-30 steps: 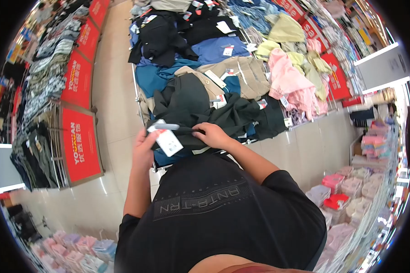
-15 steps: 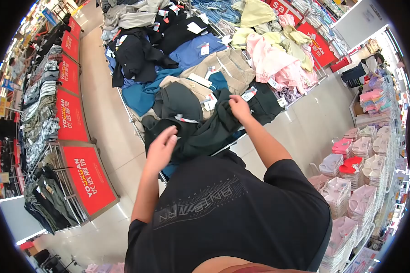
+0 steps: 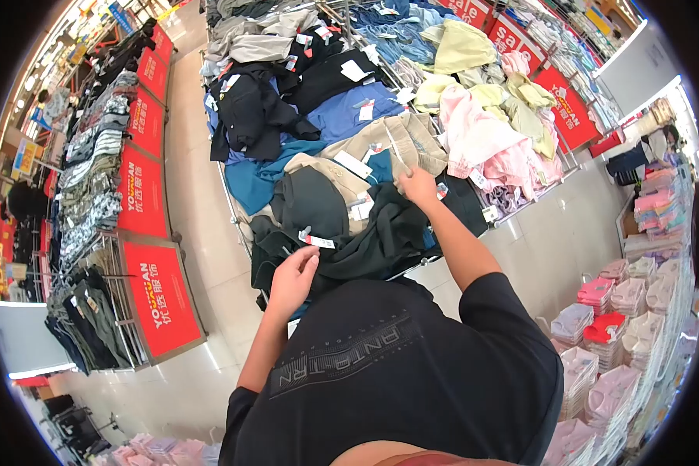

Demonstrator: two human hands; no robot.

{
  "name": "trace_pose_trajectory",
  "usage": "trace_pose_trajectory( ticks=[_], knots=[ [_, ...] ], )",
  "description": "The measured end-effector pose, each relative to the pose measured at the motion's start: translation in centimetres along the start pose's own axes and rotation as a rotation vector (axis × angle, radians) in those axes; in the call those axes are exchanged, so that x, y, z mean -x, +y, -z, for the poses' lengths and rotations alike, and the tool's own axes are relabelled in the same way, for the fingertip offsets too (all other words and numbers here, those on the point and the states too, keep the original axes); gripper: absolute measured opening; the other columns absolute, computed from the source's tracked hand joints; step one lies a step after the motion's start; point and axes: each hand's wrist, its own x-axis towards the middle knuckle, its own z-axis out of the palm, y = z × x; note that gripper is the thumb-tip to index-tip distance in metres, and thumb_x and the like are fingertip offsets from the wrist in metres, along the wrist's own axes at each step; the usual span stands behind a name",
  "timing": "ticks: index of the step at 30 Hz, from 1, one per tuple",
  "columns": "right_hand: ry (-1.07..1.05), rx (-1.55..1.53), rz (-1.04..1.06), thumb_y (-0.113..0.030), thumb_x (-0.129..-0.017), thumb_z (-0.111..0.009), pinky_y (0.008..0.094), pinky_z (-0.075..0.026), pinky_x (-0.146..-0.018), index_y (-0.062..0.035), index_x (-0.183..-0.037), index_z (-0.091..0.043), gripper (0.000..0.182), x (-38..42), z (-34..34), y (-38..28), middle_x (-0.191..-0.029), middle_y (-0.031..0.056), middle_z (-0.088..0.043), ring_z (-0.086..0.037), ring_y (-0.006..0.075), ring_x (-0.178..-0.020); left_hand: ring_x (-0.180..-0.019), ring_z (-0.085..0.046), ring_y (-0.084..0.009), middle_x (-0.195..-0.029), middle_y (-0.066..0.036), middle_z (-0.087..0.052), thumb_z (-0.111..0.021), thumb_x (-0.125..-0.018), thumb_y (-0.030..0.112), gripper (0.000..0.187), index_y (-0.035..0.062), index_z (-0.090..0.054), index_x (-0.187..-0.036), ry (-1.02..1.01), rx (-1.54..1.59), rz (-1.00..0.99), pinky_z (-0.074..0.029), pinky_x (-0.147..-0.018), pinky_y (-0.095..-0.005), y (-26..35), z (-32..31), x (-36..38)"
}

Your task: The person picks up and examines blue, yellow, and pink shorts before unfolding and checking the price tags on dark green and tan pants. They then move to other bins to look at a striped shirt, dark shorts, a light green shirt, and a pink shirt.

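Observation:
My left hand (image 3: 293,279) is at the near edge of the clothes pile, fingers extended beside a white tag (image 3: 316,241) on a dark green-grey garment (image 3: 307,203). It appears to hold nothing. Farther right, my right hand (image 3: 417,186) has its fingers curled against a beige garment (image 3: 412,141), seemingly pinching its near edge; the fingertips are partly hidden. Between the hands lies a crumpled black garment (image 3: 369,241). A bit of teal cloth (image 3: 380,166) and a white tag (image 3: 352,164) show just left of my right hand.
Pink clothes (image 3: 474,132), blue cloth (image 3: 346,113) and black clothes (image 3: 252,116) cover the rack table beyond. To the left runs a clothes rack with red signs (image 3: 161,295). Wire shelves with folded pink clothes (image 3: 598,291) stand at right, across a tiled aisle (image 3: 532,225).
My right hand has left the dark garment and moved to the beige one. The dark cloth it held now lies lower. My left hand has shifted slightly, closer to the white tag.

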Motion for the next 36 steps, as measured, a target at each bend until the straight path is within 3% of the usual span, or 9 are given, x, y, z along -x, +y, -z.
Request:
trace_pose_trajectory(
  ticks=[6, 13, 18, 23, 25, 27, 30, 32, 36],
  knots=[
    [0.201, -0.36, 0.222, -0.024, -0.084, -0.065, 0.0429, -0.046, -0.064, 0.0011, -0.077, -0.055, 0.028, 1.5, 11.2, -10.5, -0.07, 0.0212, -0.059, -0.059, 0.0321, -0.064, -0.112, -0.067, -0.0253, -0.124, -0.015, -0.069, -0.065, -0.096, 0.016, 0.035, 0.0019, -0.064, -0.129, 0.053, -0.16, -0.13, -0.051, -0.097, -0.0343, 5.4, -0.7, -1.8],
    [0.508, -0.621, 0.388, -0.021, -0.089, -0.066, 0.0301, -0.042, -0.058, -0.0018, -0.072, -0.056, 0.027, -2.2, 22.2, -15.8, -0.061, 0.0007, -0.053, -0.046, 0.0086, -0.061, -0.131, -0.054, -0.035, -0.139, -0.02, -0.059, -0.064, -0.096, 0.027, 0.047, 0.0017, -0.059, -0.135, -0.095, -0.45, -0.181, -0.042, -0.11, -0.0395, 1.9, -3.0, -3.9],
    [0.666, -1.111, 0.616, -0.014, -0.093, -0.066, 0.0238, -0.042, -0.059, -0.0061, -0.08, -0.06, 0.016, -4.7, 30.8, -18.6, -0.076, -0.0047, -0.059, -0.049, 0.0038, -0.064, -0.133, -0.052, -0.036, -0.141, -0.021, -0.057, -0.063, -0.096, 0.029, 0.048, 0.0002, -0.059, -0.134, -0.14, -0.523, -0.087, -0.041, -0.111, -0.0406, -2.1, -4.5, -4.0],
    [0.307, -1.409, 0.676, -0.011, -0.088, -0.073, 0.0295, -0.055, -0.079, -0.0042, -0.088, -0.066, 0.01, -2.9, 32.0, -21.3, -0.087, 0.0016, -0.067, -0.065, 0.0111, -0.083, -0.115, -0.064, -0.0323, -0.128, -0.018, -0.066, -0.064, -0.097, 0.024, 0.042, 0.0007, -0.062, -0.132, 0.006, -0.225, -0.147, -0.049, -0.1, -0.0374, 2.9, -4.2, -3.8],
    [0.126, -1.08, 0.506, -0.015, -0.093, -0.068, 0.0246, -0.05, -0.063, -0.0068, -0.085, -0.062, 0.013, 2.5, 27.8, -22.8, -0.078, -0.0034, -0.063, -0.06, 0.0052, -0.071, -0.114, -0.064, -0.0229, -0.13, -0.013, -0.066, -0.061, -0.102, 0.026, 0.039, 0.0021, -0.063, -0.133, 0.007, 0.059, -0.08, -0.05, -0.097, -0.033, 5.0, -3.9, -4.2],
    [-0.13, -0.871, 0.798, -0.017, -0.093, -0.069, 0.0269, -0.049, -0.063, -0.0074, -0.09, -0.064, 0.011, 4.7, 21.7, -21.7, -0.083, -0.0024, -0.064, -0.058, 0.0065, -0.072, -0.115, -0.064, -0.0208, -0.132, -0.011, -0.064, -0.05, -0.106, 0.043, 0.054, 0.0008, -0.056, -0.139, -0.108, 0.514, -0.016, -0.05, -0.097, -0.0338, 5.8, -3.1, -4.9],
    [-0.576, -0.535, 0.78, -0.024, -0.091, -0.067, 0.0409, -0.051, -0.076, -0.0042, -0.097, -0.063, 0.021, 11.6, 14.7, -21.1, -0.089, 0.0156, -0.066, -0.064, 0.0292, -0.083, -0.118, -0.062, -0.0183, -0.133, -0.009, -0.062, -0.041, -0.106, 0.052, 0.063, -0.0002, -0.052, -0.14, -0.368, 1.07, 0.084, -0.052, -0.095, -0.034, 7.2, -1.6, -4.8],
    [-0.557, -0.384, 1.019, -0.021, -0.094, -0.064, 0.043, -0.052, -0.083, -0.0064, -0.117, -0.062, 0.028, 14.8, 10.3, -19.3, -0.102, 0.0142, -0.067, -0.066, 0.0333, -0.092, -0.111, -0.066, -0.0203, -0.121, -0.01, -0.068, -0.057, -0.103, 0.032, 0.042, 0.0001, -0.059, -0.13, -0.21, 0.946, 0.28, -0.053, -0.093, -0.0356, 2.6, -1.8, -5.7],
    [-0.758, -0.457, 0.729, -0.025, -0.095, -0.06, 0.0456, -0.053, -0.085, -0.0107, -0.136, -0.057, 0.043, 15.7, 11.2, -17.6, -0.103, 0.0155, -0.071, -0.068, 0.0349, -0.095, -0.11, -0.066, -0.0207, -0.121, -0.011, -0.069, -0.063, -0.095, 0.016, 0.039, -0.0026, -0.059, -0.13, -0.069, 0.801, 0.339, -0.05, -0.096, -0.0348, 0.0, -1.9, -4.3]
  ],
)
